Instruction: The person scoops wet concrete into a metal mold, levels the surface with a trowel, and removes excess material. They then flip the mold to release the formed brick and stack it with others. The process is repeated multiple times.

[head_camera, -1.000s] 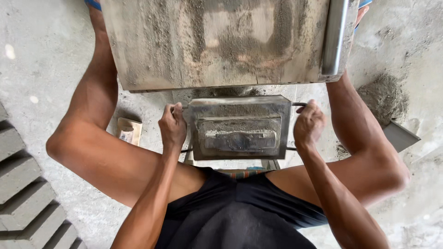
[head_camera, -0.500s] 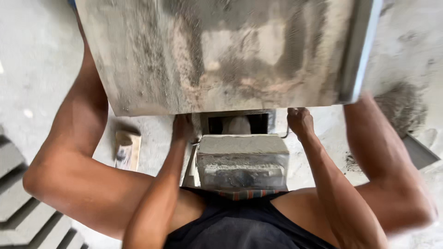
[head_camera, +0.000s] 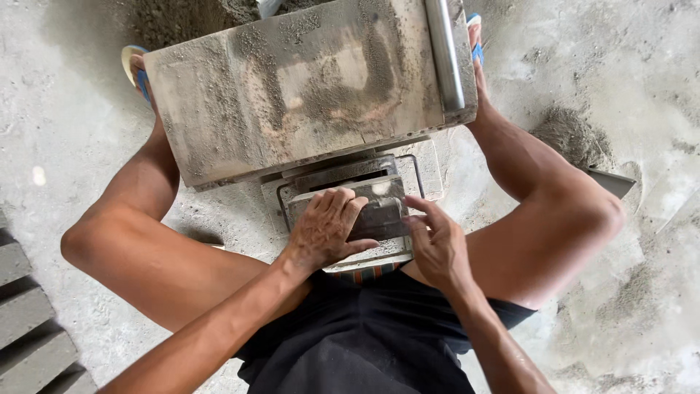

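I see my left hand (head_camera: 324,230) pressing flat, unclenched, on the grey block mould (head_camera: 357,211); my right hand (head_camera: 437,244), at 3 o'clock, touches it open-fingered.

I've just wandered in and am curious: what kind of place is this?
Probably a small yard where concrete blocks are made by hand: both hands press on a metal mould, loose cement mix lies nearby, grey blocks rest aside.

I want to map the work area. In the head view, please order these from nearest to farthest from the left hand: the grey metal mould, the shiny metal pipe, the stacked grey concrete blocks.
1. Grey metal mould: under the left hand.
2. Shiny metal pipe: up and to the right, on the board.
3. Stacked grey concrete blocks: far left, at the lower edge.
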